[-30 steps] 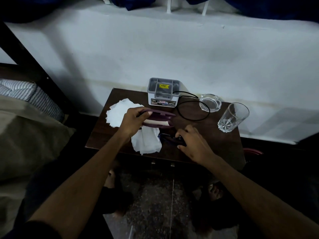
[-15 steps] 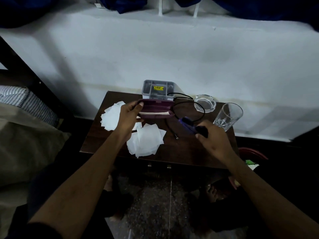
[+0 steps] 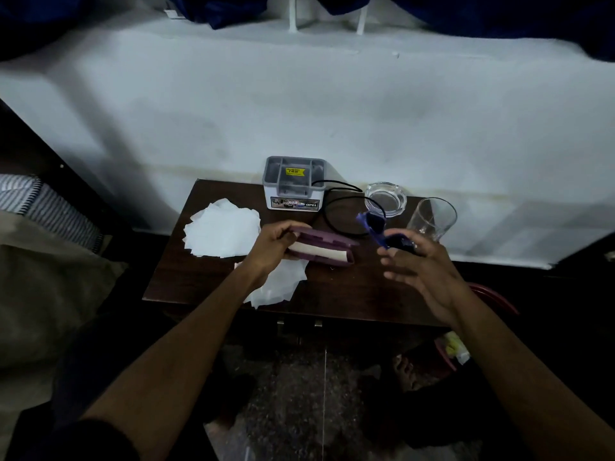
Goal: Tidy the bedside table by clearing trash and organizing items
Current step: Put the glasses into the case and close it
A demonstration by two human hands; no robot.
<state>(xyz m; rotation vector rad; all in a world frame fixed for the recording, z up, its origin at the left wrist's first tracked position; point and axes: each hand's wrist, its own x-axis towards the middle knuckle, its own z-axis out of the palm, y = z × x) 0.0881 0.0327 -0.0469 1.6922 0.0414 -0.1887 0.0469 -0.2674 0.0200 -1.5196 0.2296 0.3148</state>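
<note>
Sunglasses (image 3: 382, 231) in right hand (image 3: 422, 271) grip

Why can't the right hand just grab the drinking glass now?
Probably it cannot yet: the right hand is holding blue glasses. The drinking glass stands just behind it on the table, nothing between, so once free it looks reachable.
</note>
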